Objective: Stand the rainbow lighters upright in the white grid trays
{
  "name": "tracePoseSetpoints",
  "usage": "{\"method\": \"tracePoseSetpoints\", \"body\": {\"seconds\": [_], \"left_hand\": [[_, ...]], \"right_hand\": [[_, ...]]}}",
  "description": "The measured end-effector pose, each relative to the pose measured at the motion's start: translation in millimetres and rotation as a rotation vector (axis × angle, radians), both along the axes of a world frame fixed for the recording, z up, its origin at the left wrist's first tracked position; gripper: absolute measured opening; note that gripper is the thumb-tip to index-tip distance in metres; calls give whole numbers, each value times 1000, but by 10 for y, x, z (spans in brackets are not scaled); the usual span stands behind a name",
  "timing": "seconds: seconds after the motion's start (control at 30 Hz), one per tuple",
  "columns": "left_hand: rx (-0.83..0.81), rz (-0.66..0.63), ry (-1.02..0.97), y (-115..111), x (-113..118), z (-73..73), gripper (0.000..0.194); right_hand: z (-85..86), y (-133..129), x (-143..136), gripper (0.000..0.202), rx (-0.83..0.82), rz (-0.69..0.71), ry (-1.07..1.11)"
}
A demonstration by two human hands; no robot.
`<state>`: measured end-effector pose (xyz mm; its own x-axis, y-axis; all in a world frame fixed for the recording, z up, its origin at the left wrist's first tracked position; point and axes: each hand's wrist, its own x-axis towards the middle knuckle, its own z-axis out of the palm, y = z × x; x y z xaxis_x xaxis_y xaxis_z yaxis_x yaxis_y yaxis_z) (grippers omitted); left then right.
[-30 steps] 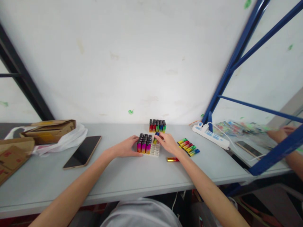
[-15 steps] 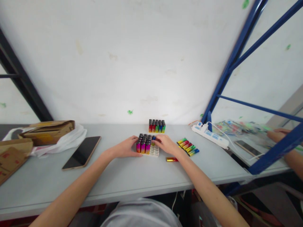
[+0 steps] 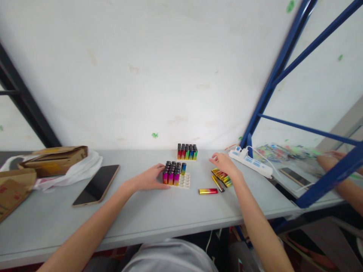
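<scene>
My left hand (image 3: 149, 177) grips the left side of a white holed tray (image 3: 185, 182), thumb at the front and fingers behind. In its left columns stand purple-and-orange lighters (image 3: 170, 177) with black tops. One blue-green lighter (image 3: 183, 168) stands upright beside them in the back row, with bare holes in front. My right hand (image 3: 227, 166) is over a group of loose multicoloured lighters (image 3: 224, 176), fingers apart, holding nothing that I can see. A yellow-and-dark lighter (image 3: 217, 183) lies slanted at the group's near side. A red-and-yellow lighter (image 3: 208, 191) lies apart, closer to me.
Another tray full of rainbow lighters (image 3: 187, 152) stands by the wall. A phone (image 3: 96, 185) and cardboard boxes (image 3: 56, 160) on a white plastic bag are left. At right are a power strip (image 3: 251, 163) and blue frame (image 3: 259, 104); beyond, another person's arm (image 3: 344, 181).
My right hand has left the tray and moved right to the loose lighters. The blue-green lighter stands released in the tray. The loose lighters have shifted, one now slanted. My left hand stays put.
</scene>
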<state>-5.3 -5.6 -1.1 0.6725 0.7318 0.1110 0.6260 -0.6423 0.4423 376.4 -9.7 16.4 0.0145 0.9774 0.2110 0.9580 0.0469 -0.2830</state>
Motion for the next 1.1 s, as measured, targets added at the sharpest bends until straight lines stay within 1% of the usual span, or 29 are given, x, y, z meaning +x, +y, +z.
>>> {"method": "tracePoseSetpoints", "body": {"seconds": [0.07, 0.13, 0.23, 0.3, 0.4, 0.53, 0.6, 0.67, 0.7, 0.77, 0.83, 0.9, 0.97, 1.03, 1.07, 1.1], "left_hand": [[1, -5, 10, 1, 2, 3, 72], [3, -7, 11, -5, 6, 12, 72], [5, -7, 0, -17, 12, 27, 72], [8, -6, -13, -21, 11, 29, 70], [12, -2, -20, -17, 5, 21, 69], [-1, 3, 6, -19, 8, 25, 72], [-12, 13, 11, -28, 14, 36, 72], [-16, 15, 1, -33, 15, 42, 72], [-15, 10, -6, -33, 13, 41, 71], [-12, -2, -17, -24, 4, 30, 70], [-10, -7, -25, -11, -7, 14, 70], [-5, -3, -33, -1, -13, 0, 71], [-4, 2, -38, 3, -13, -7, 73], [-9, 8, -37, 0, -9, -5, 74], [-11, 11, -32, -2, -7, -1, 75], [-11, 13, -24, -5, -6, 3, 75]], "right_hand": [[-35, 7, 179, 43, -42, -141, -76], [-82, -8, 259, 52, -91, -196, -106], [-148, -29, 199, 62, -175, -191, -111], [-178, -23, 86, 62, -199, -179, -120], [-201, 14, -98, 56, -173, -148, -136], [-186, 48, -228, 52, -113, -38, -130], [-153, 41, -222, 48, -75, -67, -147], [-114, 27, -185, 45, -61, -146, -176], [-99, 22, -164, 44, -72, -173, -184], [-87, 28, -135, 47, -117, -178, -185], [-104, 63, -134, 49, -153, -150, -146], [-134, 122, -162, 48, -161, -107, -57], [-151, 186, -211, 40, -146, -49, 28], [-134, 224, -280, 25, -109, 59, 162], [-112, 227, -324, 25, -94, 135, 277], [-81, 218, -375, 30, -83, 221, 433]]}}
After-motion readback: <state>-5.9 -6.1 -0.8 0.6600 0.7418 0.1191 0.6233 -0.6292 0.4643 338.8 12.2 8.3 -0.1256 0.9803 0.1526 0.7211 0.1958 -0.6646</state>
